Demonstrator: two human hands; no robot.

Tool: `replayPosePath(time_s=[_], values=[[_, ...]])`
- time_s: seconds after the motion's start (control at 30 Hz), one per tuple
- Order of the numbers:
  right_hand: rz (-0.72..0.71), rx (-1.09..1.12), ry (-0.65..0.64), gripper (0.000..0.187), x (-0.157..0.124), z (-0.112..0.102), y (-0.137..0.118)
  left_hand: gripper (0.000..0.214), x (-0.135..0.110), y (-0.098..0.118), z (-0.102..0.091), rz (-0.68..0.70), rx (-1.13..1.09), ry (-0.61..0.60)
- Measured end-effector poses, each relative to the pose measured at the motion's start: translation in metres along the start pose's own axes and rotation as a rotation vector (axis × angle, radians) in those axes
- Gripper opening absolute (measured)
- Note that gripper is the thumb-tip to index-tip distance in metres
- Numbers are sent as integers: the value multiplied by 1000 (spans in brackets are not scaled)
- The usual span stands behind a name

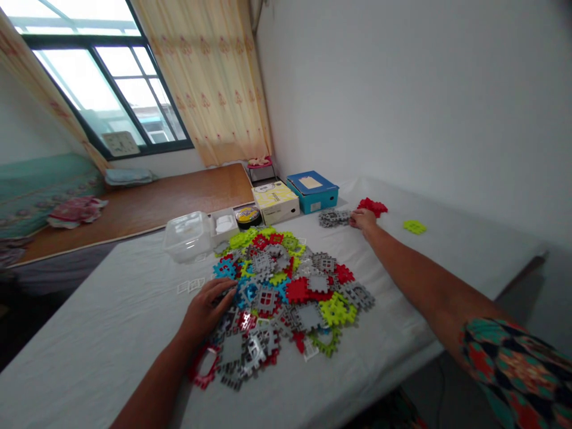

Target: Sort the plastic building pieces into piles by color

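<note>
A large heap of toothed, interlocking plastic tiles (308, 289) in grey, red, lime, blue and clear lies in the middle of the table. My left hand (211, 302) rests at the heap's left edge, its fingers stretched out against the tiles and nothing visibly gripped. Farther off, my right hand (365, 219) is at the right end of a small pile of grey tiles (333, 218), fingertips closed on a grey tile there. Just behind that hand is a small red tile pile (374, 207). To its right lie lime tiles (414, 226).
Behind the heap stand a clear plastic tub (185, 232), a white open box (224, 229), a round black tin (248, 215), a yellow-white box (276, 202) and a blue box (315, 189). Clear window pieces (191, 285) lie left of the heap. A wall (402, 89) borders the table.
</note>
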State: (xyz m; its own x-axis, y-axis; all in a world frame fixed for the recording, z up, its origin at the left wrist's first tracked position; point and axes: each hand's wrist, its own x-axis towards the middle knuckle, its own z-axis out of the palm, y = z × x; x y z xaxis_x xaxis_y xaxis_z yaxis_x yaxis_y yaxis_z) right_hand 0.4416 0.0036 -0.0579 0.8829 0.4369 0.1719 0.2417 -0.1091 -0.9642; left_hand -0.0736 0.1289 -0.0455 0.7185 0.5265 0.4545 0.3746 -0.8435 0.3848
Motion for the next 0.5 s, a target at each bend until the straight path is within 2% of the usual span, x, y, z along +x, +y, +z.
replayPosePath(time_s=[0.13,0.23,0.27,0.33,0.43,0.5], values=[[-64,-60,-47,26,-17,-1,-10,43,0,1,-1,-13,-7,-11],[-144,-89,-118,25,-35,9,-23,42,0,1,-1,-29,-13,-17],[-192,-105,-183,25,-44,17,-28,41,0,1,-1,-35,-13,-20],[-352,-143,-397,27,-69,36,-40,39,0,2,0,-43,-16,-29],[-693,-195,-724,43,-114,66,-57,37,-1,3,1,-47,-26,-37],[-859,-233,-820,57,-139,81,-65,36,-1,2,2,-49,-28,-39]])
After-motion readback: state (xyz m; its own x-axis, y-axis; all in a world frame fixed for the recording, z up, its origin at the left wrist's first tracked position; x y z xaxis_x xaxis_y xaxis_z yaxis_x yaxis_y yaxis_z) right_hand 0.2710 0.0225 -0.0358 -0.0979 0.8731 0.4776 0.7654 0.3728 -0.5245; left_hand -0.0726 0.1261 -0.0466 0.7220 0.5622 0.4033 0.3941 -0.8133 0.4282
